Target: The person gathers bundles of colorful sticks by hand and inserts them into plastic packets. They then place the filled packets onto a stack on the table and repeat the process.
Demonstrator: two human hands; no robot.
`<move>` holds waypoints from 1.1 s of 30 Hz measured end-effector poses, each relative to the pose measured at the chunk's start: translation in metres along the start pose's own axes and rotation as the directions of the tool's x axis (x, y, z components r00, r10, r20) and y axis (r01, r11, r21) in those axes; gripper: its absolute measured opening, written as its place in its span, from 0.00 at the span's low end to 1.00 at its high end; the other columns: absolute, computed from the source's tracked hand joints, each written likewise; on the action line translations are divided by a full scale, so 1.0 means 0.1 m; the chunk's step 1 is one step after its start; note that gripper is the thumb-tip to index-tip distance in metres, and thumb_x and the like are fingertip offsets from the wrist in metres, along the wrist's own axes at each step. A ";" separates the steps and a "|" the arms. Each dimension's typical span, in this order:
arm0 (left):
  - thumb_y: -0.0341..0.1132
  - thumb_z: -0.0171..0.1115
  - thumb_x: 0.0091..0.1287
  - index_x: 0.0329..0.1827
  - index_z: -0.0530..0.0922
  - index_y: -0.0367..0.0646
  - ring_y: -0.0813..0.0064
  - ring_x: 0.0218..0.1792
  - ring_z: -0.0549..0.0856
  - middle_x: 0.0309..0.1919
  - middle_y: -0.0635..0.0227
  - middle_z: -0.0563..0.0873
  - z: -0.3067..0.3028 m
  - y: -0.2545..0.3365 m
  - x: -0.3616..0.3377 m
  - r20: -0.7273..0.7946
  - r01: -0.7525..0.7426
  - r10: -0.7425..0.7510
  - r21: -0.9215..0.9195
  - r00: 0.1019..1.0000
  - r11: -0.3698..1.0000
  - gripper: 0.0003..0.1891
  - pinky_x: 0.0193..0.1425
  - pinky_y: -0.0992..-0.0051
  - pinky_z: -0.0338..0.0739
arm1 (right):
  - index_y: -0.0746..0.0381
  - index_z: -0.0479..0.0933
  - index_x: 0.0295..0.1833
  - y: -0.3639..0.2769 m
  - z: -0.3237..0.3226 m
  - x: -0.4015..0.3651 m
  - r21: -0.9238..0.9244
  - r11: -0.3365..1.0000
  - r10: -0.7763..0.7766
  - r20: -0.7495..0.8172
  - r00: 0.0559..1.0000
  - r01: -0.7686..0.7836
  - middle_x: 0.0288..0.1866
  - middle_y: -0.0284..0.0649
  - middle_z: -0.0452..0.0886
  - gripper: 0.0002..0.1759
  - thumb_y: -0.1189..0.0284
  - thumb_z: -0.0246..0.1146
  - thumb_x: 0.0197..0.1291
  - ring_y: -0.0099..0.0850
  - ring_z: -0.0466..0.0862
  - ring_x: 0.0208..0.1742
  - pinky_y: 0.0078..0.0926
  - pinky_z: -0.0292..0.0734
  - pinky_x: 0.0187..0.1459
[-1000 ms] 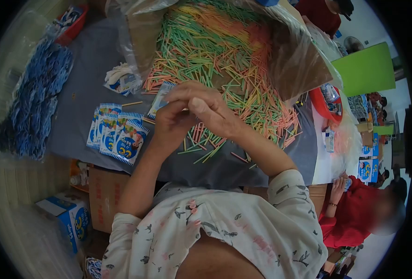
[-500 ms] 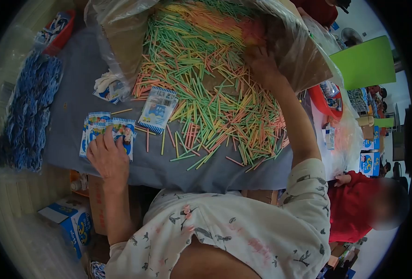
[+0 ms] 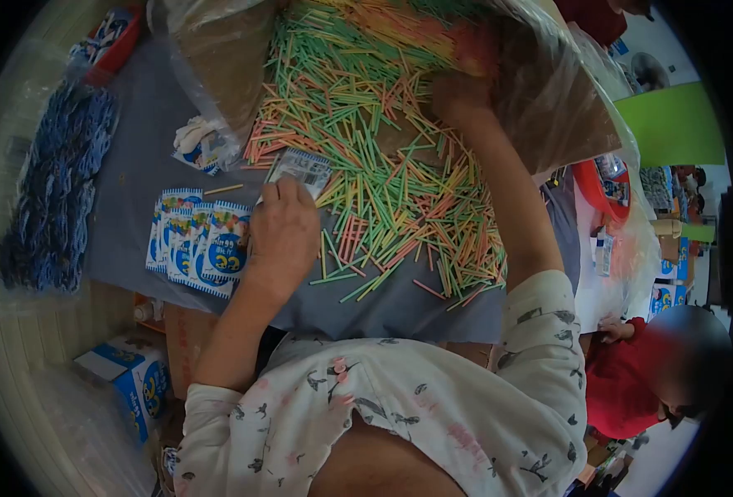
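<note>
My left hand [image 3: 286,228] is at a small plastic packet [image 3: 306,168] lying face down at the edge of the stick pile. Its fingers are bent together over the packet's near end. To the left of that hand, several blue-and-white printed packets [image 3: 224,247] lie overlapping in a row. My right hand [image 3: 463,101] reaches into the heap of thin green, yellow and pink sticks [image 3: 375,178], on the far right side. Its fingers point down and are mostly hidden, so their grip does not show.
An open carton [image 3: 549,91] lined with clear plastic spills the sticks onto the grey cloth [image 3: 147,124]. A crumpled packet with white material [image 3: 201,142] lies left. Blue packet strips [image 3: 56,190] hang far left. Red baskets [image 3: 602,192] hold packets. A person in red [image 3: 623,373] sits right.
My left hand has moved right, from the row of printed packets to the face-down one. The row now shows more packets uncovered. My right hand stays in the stick heap.
</note>
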State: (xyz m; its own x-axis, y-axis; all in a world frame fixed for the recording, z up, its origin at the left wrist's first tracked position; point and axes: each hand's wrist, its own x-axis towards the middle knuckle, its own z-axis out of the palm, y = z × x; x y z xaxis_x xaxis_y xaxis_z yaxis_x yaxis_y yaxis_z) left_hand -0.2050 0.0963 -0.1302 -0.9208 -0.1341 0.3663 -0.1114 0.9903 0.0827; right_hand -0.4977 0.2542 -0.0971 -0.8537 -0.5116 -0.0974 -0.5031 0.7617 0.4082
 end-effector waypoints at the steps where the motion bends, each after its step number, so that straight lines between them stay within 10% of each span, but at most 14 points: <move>1: 0.30 0.62 0.55 0.33 0.79 0.34 0.61 0.41 0.79 0.35 0.59 0.76 0.01 0.02 -0.02 -0.010 -0.032 0.032 0.004 0.999 0.999 0.07 0.35 0.68 0.80 | 0.57 0.84 0.48 0.16 0.14 0.05 0.081 0.995 -0.063 -0.004 0.998 0.063 0.51 0.45 0.84 0.16 0.64 0.55 0.61 0.47 0.82 0.54 0.54 0.73 0.56; 6: 0.26 0.58 0.52 0.28 0.78 0.38 0.63 0.37 0.80 0.30 0.60 0.77 0.06 -0.07 -0.10 -0.266 -0.094 0.043 -0.185 0.963 0.978 0.03 0.28 0.71 0.79 | 0.67 0.80 0.44 0.20 0.17 -0.12 0.392 0.915 -0.032 -0.170 0.985 0.098 0.44 0.56 0.83 0.18 0.62 0.58 0.63 0.52 0.83 0.48 0.48 0.78 0.46; 17: 0.26 0.64 0.51 0.36 0.84 0.40 0.60 0.39 0.80 0.32 0.63 0.81 -0.06 -0.19 -0.04 -0.191 0.017 -0.103 -0.406 0.976 0.914 0.08 0.40 0.65 0.77 | 0.64 0.80 0.52 0.20 0.08 -0.22 0.570 0.818 0.028 -0.167 0.986 0.073 0.44 0.55 0.83 0.23 0.56 0.65 0.61 0.54 0.83 0.48 0.49 0.76 0.46; 20: 0.25 0.64 0.54 0.35 0.84 0.39 0.59 0.40 0.80 0.33 0.62 0.81 0.01 -0.15 -0.13 -0.302 -0.106 0.036 -0.217 0.953 0.970 0.06 0.41 0.62 0.76 | 0.64 0.81 0.52 0.20 0.26 -0.25 0.686 0.676 0.002 -0.364 0.931 0.267 0.38 0.53 0.84 0.22 0.56 0.65 0.63 0.56 0.82 0.43 0.47 0.76 0.44; 22: 0.25 0.60 0.54 0.33 0.81 0.36 0.58 0.38 0.80 0.31 0.58 0.80 0.07 -0.12 -0.17 -0.258 -0.120 0.078 -0.152 0.963 0.981 0.06 0.41 0.62 0.77 | 0.64 0.81 0.52 0.21 0.36 -0.18 0.562 0.554 -0.003 -0.737 0.676 0.614 0.32 0.44 0.84 0.19 0.61 0.65 0.65 0.44 0.83 0.33 0.38 0.75 0.37; 23: 0.25 0.60 0.54 0.33 0.81 0.36 0.58 0.38 0.80 0.31 0.58 0.80 0.08 -0.12 -0.18 -0.261 -0.125 0.082 -0.156 0.962 0.980 0.06 0.41 0.62 0.77 | 0.64 0.81 0.52 0.26 0.41 -0.18 0.560 0.559 -0.001 -0.737 0.676 0.611 0.32 0.44 0.84 0.19 0.61 0.65 0.65 0.44 0.83 0.33 0.38 0.75 0.37; 25: 0.25 0.60 0.53 0.35 0.81 0.36 0.58 0.39 0.80 0.31 0.58 0.80 -0.01 -0.10 -0.19 -0.198 -0.050 -0.007 -0.278 0.980 0.959 0.07 0.41 0.62 0.78 | 0.64 0.82 0.50 0.28 0.40 -0.24 0.924 0.137 0.139 -0.374 0.917 0.356 0.30 0.30 0.81 0.15 0.64 0.63 0.67 0.26 0.76 0.27 0.28 0.71 0.32; 33: 0.26 0.64 0.57 0.34 0.83 0.37 0.59 0.39 0.80 0.33 0.62 0.81 -0.03 -0.23 -0.07 -0.300 -0.062 -0.034 -0.305 0.953 0.950 0.04 0.40 0.63 0.77 | 0.61 0.81 0.56 -0.02 -0.03 -0.58 0.963 -0.101 0.234 -0.222 0.947 0.251 0.39 0.35 0.81 0.25 0.52 0.57 0.71 0.24 0.78 0.36 0.27 0.73 0.36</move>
State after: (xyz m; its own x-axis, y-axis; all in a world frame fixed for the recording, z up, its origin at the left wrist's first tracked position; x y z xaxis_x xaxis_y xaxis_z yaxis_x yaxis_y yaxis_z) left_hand -0.1947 0.0743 -0.1320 -0.7619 -0.1725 0.6243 0.0652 0.9386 0.3389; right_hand -0.4472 0.2810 -0.0893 -0.8959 -0.3943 0.2048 -0.2929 0.1775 -0.9395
